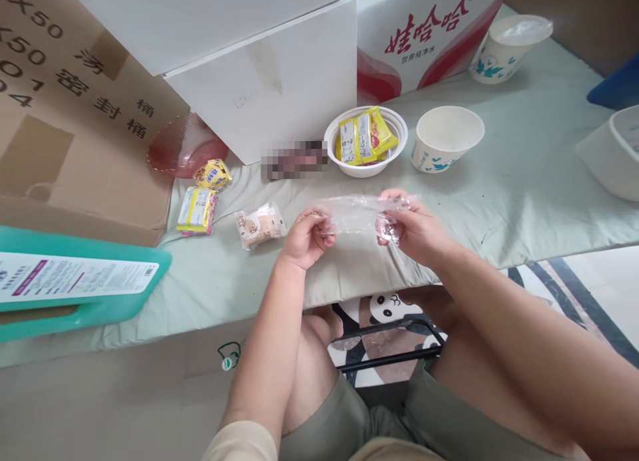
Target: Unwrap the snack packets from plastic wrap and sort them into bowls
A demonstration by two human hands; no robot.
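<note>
A clear plastic film [353, 211], perhaps a thin bag, is stretched between my two hands above the front of the cloth-covered surface. My left hand [310, 236] pinches its left end. My right hand [412, 227] grips the other end, where some of the plastic is bunched under the fingers. Left of my hands lies a wrapped snack packet [261, 226]. Behind them, a white bowl [331, 156] holds several yellow snack packets [362, 138]. Beside the bowl stands a white paper cup [442, 142] with blue leaf prints.
Two more snack packets [197, 210] lie near a red plastic dish [174, 148]. A teal jug [124, 301] rests at the left edge. White boxes [279, 82] and a printed carton [424, 42] stand behind. Another paper cup [499, 58] holds clear plastic. A white container [609, 155] is far right.
</note>
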